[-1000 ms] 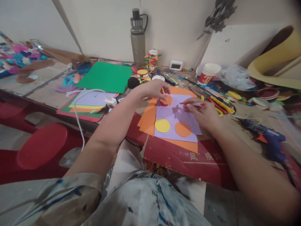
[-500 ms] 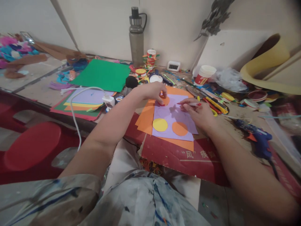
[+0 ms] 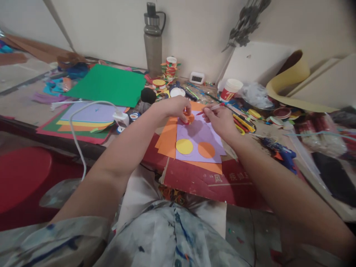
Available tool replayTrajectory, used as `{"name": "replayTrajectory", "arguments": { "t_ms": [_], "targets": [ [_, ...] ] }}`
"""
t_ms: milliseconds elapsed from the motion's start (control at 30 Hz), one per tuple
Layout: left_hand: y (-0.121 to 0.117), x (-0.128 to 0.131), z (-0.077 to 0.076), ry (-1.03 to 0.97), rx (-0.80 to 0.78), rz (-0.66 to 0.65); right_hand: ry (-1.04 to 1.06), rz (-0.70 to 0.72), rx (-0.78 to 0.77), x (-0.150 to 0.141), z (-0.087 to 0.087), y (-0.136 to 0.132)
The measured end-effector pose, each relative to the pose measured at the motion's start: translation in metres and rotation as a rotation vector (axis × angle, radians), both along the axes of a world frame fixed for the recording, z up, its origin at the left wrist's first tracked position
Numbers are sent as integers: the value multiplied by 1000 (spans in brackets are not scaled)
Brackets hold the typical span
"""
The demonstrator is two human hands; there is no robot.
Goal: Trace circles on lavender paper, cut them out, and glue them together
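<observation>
My left hand [image 3: 180,108] grips a small round orange piece [image 3: 189,118] over the upper left part of a purple paper sheet [image 3: 198,135]. Its fingertips are pinched at the piece's edge; I cannot tell whether it is a disc or a lid. In my right hand [image 3: 219,119] is a red pen [image 3: 213,108], its tip pointing left, just above the sheet's top. A yellow paper circle [image 3: 184,147] and an orange paper circle [image 3: 206,150] lie along the sheet's lower part. Orange paper [image 3: 167,139] sticks out beneath the purple sheet.
Behind the hands stand a grey bottle [image 3: 153,52], a small white clock [image 3: 197,77] and a paper cup [image 3: 231,90]. Green paper [image 3: 107,85] and a white charger [image 3: 120,117] with its cable lie left. A blue glue gun [image 3: 285,154] and yellow-handled scissors [image 3: 241,124] are right.
My right hand with the pen has moved up and left, closer to my left hand. The orange piece now looks tilted in my left fingers. The whole view has shifted slightly.
</observation>
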State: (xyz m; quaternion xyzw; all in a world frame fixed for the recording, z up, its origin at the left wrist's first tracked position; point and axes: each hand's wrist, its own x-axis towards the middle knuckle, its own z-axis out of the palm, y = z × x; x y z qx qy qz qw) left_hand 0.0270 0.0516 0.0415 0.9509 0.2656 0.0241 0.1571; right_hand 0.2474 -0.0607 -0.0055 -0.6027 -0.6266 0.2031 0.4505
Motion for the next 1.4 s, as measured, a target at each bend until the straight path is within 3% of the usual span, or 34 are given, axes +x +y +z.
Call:
{"name": "replayTrajectory", "arguments": {
  "t_ms": [300, 800, 1133, 1400],
  "targets": [
    [-3, 3, 1, 29, -15, 45, -99, -10, -14, -5, -18, 10],
    [4, 5, -7, -28, -62, 50, -283, 63, 62, -14, -10, -26],
    [-2, 7, -1, -12, -70, 65, -330, 79, 105, -28, -9, -43],
    [14, 9, -15, -52, -25, -7, -357, 131, 75, -37, -1, -50]
  ]
}}
